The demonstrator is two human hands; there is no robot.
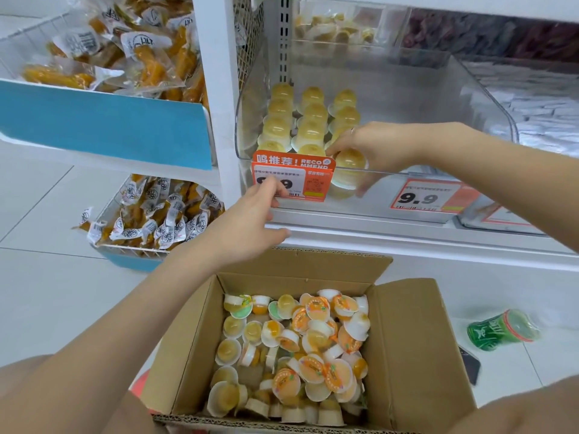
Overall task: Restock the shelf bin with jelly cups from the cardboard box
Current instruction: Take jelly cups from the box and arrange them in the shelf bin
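Observation:
A clear plastic shelf bin (476,89) holds three rows of yellow jelly cups (308,120) standing dome-up along its left side. My right hand (379,148) reaches over the bin's front wall and grips one jelly cup (349,161) at the front of the third row. My left hand (250,220) hovers in front of the shelf edge, its loosely curled fingers near the orange price tag (294,177) and holding nothing. Below, an open cardboard box (416,355) contains several loose jelly cups (297,349) lying every way.
Wire baskets of wrapped orange snacks (119,48) hang at the left, one more (150,214) lower down. A second price tag (429,195) sits on the shelf front. A green bottle (501,330) lies on the white tiled floor right of the box, with a dark flat object (470,364) beside it.

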